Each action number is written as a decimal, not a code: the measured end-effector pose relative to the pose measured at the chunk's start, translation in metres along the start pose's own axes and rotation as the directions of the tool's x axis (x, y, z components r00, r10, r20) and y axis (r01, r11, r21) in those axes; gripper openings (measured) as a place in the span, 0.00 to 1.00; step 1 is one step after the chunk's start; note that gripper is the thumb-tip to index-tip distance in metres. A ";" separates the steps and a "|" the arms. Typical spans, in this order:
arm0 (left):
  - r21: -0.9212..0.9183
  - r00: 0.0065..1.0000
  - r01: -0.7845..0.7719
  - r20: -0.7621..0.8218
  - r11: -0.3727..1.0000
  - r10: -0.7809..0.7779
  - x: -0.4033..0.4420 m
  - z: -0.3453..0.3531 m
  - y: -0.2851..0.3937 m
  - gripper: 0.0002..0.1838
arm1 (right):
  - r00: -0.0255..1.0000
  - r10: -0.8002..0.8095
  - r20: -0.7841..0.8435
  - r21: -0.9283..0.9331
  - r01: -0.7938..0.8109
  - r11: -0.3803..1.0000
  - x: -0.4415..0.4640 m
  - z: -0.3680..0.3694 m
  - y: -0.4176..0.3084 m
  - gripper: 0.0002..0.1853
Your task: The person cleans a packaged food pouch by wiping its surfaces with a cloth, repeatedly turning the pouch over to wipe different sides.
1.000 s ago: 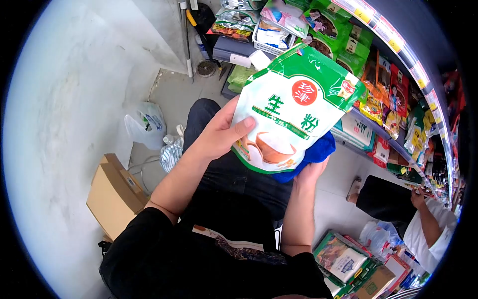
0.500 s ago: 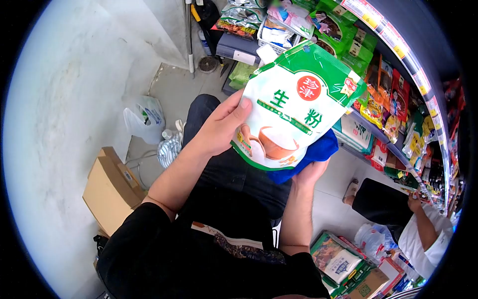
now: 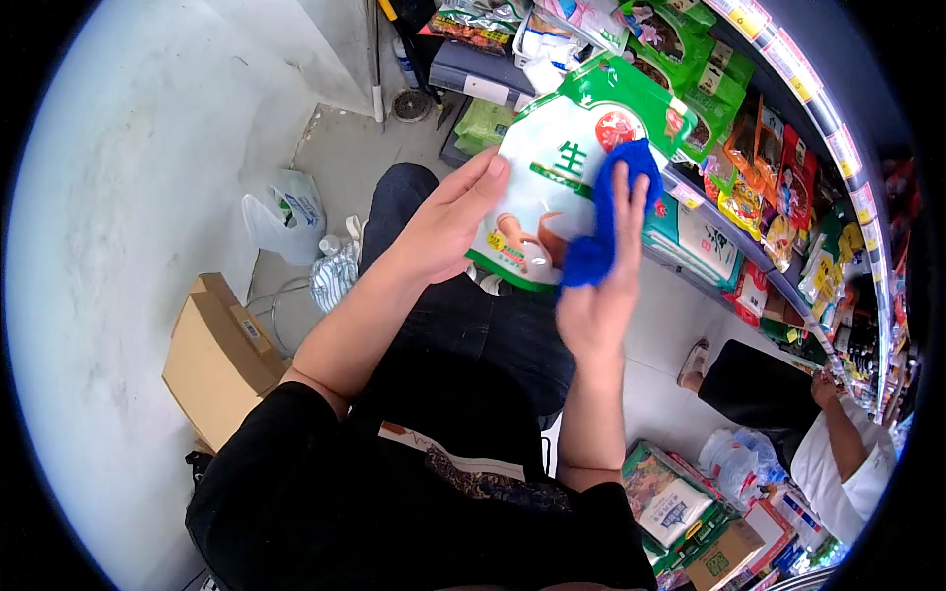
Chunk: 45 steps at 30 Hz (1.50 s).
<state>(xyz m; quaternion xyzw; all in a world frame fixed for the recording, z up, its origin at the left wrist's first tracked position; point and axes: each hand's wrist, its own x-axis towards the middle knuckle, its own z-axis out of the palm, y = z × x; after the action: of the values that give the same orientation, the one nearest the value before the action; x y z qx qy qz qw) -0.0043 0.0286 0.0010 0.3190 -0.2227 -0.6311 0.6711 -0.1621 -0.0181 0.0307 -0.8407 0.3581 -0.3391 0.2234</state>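
A green and white bag [image 3: 552, 187] with a red round mark and green characters is held up in front of the shelf. My left hand [image 3: 448, 217] grips its left edge, the thumb on the front and the other fingers partly hidden behind. My right hand [image 3: 606, 286] holds a blue cloth [image 3: 613, 212] against the right part of the bag's front. The cloth covers some of the printed characters and part of the pictured bowl.
A shelf [image 3: 749, 241] of packaged goods curves along the right. A cardboard box [image 3: 222, 360] and a plastic bag [image 3: 286, 217] are at left. Stacked packages [image 3: 680, 512] lie at lower right, near another person [image 3: 838, 453] in a white top.
My right hand has come from behind the bag's lower right edge up onto its front with the blue cloth. The bag has shifted slightly upward, still in my left hand.
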 end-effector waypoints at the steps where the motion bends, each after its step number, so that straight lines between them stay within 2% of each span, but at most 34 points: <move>1: 0.010 1.000 0.004 0.007 1.000 -0.004 0.001 0.001 -0.001 0.25 | 0.998 -0.055 0.001 -0.050 0.055 0.997 -0.001 0.009 0.002 0.26; 3: 0.063 0.998 -0.040 -0.047 0.997 0.043 0.002 0.001 0.001 0.25 | 0.991 -0.128 0.036 -0.133 0.132 0.982 -0.006 0.023 -0.003 0.28; 4: 0.091 0.995 -0.059 -0.075 0.994 0.066 0.002 0.001 0.002 0.25 | 0.983 -0.139 0.123 -0.175 0.160 0.972 -0.008 0.025 -0.011 0.30; 5: 0.147 0.982 -0.100 -0.144 0.984 0.121 0.002 0.006 0.002 0.24 | 0.965 -0.185 0.188 -0.198 0.222 0.955 -0.013 0.029 -0.015 0.35; 6: 0.147 0.981 -0.035 -0.184 0.989 0.062 0.000 0.007 0.006 0.24 | 0.941 -0.227 0.252 -0.218 0.284 0.934 -0.019 0.034 -0.018 0.41; 8: 0.186 0.983 -0.056 -0.160 0.981 0.087 0.002 -0.001 0.005 0.24 | 0.942 -0.245 0.229 -0.239 0.299 0.924 -0.027 0.042 -0.018 0.40; 10: 0.109 0.985 -0.039 -0.164 0.993 0.057 0.002 0.002 0.004 0.24 | 0.932 -0.282 0.226 -0.240 0.334 0.912 -0.030 0.042 -0.008 0.39; 13: 0.074 0.990 -0.042 -0.133 0.996 0.052 0.003 -0.008 -0.002 0.24 | 0.947 -0.237 0.218 -0.233 0.286 0.929 -0.038 0.042 0.004 0.37; 14: 0.074 0.992 -0.046 -0.116 0.996 0.055 0.004 -0.011 -0.004 0.24 | 0.967 -0.190 0.169 -0.267 0.230 0.936 -0.040 0.043 0.007 0.35; 16: -0.017 0.990 -0.102 -0.100 0.995 0.100 0.006 -0.008 -0.003 0.24 | 0.996 -0.091 0.003 -0.148 0.091 0.985 -0.038 0.047 0.018 0.35; 18: -0.047 0.985 -0.145 -0.097 0.988 0.140 0.008 -0.006 0.000 0.24 | 0.994 0.057 -0.091 0.089 -0.048 0.995 -0.035 0.047 0.018 0.35; 19: -0.065 0.986 -0.142 -0.101 0.988 0.135 0.009 -0.007 0.000 0.24 | 0.984 0.152 -0.092 0.201 -0.131 0.971 -0.043 0.055 0.028 0.29; 22: -0.146 0.979 -0.177 -0.125 0.973 0.159 0.009 -0.003 -0.001 0.24 | 0.939 0.307 -0.155 0.556 -0.174 0.813 -0.053 0.074 0.038 0.20; 25: -0.178 0.980 -0.166 -0.142 0.970 0.141 0.010 -0.002 -0.003 0.25 | 0.931 0.326 -0.164 0.683 -0.131 0.719 -0.057 0.075 0.039 0.19; 28: -0.203 0.986 -0.148 -0.112 0.968 0.127 0.009 -0.003 -0.006 0.24 | 0.878 0.442 -0.183 0.746 -0.169 0.644 -0.058 0.077 0.040 0.19; 31: -0.089 0.981 -0.147 -0.139 0.985 0.134 0.005 0.003 -0.003 0.23 | 0.876 0.400 -0.269 0.724 -0.090 0.684 -0.051 0.072 0.033 0.19; 34: -0.064 0.983 -0.087 -0.167 0.994 0.075 0.003 0.000 -0.004 0.23 | 0.872 0.402 -0.279 0.640 -0.144 0.755 -0.058 0.074 0.039 0.20; 37: -0.124 0.987 -0.126 -0.117 0.984 0.112 0.005 -0.002 -0.005 0.22 | 0.775 0.589 -0.228 0.830 -0.161 0.533 -0.045 0.065 0.024 0.18; 39: -0.080 0.983 -0.142 -0.131 0.987 0.131 0.005 -0.003 -0.003 0.22 | 0.701 0.710 -0.069 0.941 -0.191 0.279 -0.039 0.058 0.026 0.17; 41: -0.037 0.978 -0.155 -0.146 0.987 0.148 0.005 -0.004 -0.003 0.22 | 0.636 0.766 0.094 0.982 -0.185 0.033 -0.034 0.050 0.020 0.17; 45: 0.033 0.968 -0.192 -0.159 0.981 0.195 0.006 -0.005 -0.008 0.23 | 0.626 0.753 0.203 0.975 -0.199 -0.098 -0.032 0.045 0.009 0.18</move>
<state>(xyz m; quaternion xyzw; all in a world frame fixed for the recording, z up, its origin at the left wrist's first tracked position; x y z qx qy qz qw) -0.0054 0.0234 -0.0088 0.3515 -0.2033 -0.5329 0.7424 -0.1498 0.0063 -0.0182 -0.1843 0.3741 -0.5430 0.7289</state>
